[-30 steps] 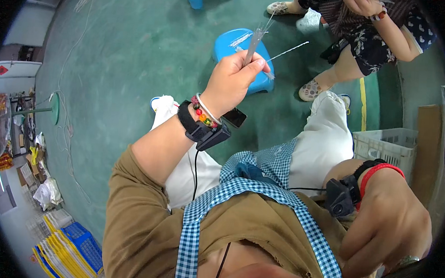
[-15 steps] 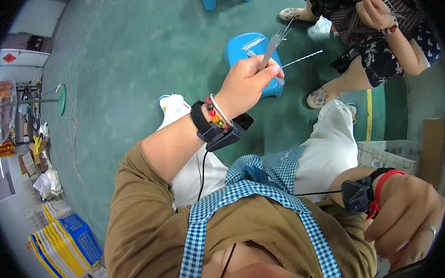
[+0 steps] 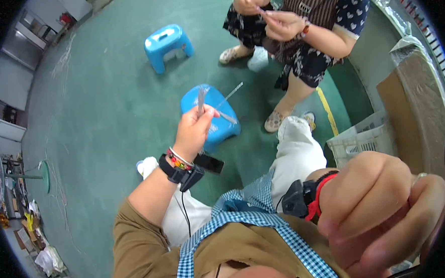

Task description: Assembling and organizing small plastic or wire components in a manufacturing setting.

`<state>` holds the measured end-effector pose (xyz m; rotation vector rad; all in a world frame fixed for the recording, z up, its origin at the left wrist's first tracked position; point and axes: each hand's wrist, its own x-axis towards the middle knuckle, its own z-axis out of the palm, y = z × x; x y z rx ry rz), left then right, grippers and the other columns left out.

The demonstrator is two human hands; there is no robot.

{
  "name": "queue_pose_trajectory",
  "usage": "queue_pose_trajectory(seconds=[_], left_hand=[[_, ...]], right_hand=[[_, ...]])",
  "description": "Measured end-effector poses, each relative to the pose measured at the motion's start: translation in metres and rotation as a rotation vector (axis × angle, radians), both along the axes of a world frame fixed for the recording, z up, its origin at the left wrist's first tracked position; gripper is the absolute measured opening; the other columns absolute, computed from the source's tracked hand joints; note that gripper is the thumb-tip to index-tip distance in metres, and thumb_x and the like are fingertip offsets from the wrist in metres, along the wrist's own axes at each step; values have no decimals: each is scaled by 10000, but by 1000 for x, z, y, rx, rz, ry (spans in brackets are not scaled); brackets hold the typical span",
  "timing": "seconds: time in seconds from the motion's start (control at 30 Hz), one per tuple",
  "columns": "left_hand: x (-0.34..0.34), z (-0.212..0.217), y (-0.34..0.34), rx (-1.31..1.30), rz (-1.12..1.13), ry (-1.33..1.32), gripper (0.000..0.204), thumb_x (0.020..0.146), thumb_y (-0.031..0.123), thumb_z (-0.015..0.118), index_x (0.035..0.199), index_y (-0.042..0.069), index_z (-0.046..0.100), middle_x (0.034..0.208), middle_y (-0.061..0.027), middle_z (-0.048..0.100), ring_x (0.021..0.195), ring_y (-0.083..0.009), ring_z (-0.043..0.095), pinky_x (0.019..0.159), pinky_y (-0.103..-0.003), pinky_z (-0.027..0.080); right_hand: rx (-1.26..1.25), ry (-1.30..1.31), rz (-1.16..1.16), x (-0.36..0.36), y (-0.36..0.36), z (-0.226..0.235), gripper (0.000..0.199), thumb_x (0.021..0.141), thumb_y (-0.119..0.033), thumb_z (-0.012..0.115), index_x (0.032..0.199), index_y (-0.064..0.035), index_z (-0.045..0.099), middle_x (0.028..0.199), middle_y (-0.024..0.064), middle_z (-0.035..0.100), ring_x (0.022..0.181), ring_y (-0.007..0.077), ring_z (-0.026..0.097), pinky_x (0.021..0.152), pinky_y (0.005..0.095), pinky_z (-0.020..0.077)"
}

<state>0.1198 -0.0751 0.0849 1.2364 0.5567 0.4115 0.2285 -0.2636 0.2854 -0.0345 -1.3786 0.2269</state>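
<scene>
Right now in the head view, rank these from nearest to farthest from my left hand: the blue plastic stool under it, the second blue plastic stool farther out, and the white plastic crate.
1. Blue plastic stool just beyond the left hand, which holds thin grey strips.
2. Second blue plastic stool, farther out, up-left.
3. White plastic crate, far to the right, past the white-trousered knee.

Green floor (image 3: 98, 107) with 2 blue stools (image 3: 164, 43), far and near; white crate (image 3: 358, 143) and cardboard box (image 3: 415, 109) at right.
</scene>
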Motion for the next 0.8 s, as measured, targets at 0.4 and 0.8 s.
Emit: queue_pose_trajectory(seconds=[0.4,0.8], left_hand=[[-15,-25,1,289,65,-26,201,961,180,560,858,39,660,626,67,463,573,-44,405,520,-246,324],[-25,-38,-29,546,196,5,236,964,223,563,874,36,674,617,36,510,586,-67,457,530,-273,358]], right_hand=[[51,-262,-319,-58,-174,35,267,888,-249,631,1074,-70,564,846,93,608,568,195,536,480,316,463],[-33,-280,-595,-75,-239,55,420,932,-433,562,1236,-144,541,931,79,612,615,189,520,495,292,425]])
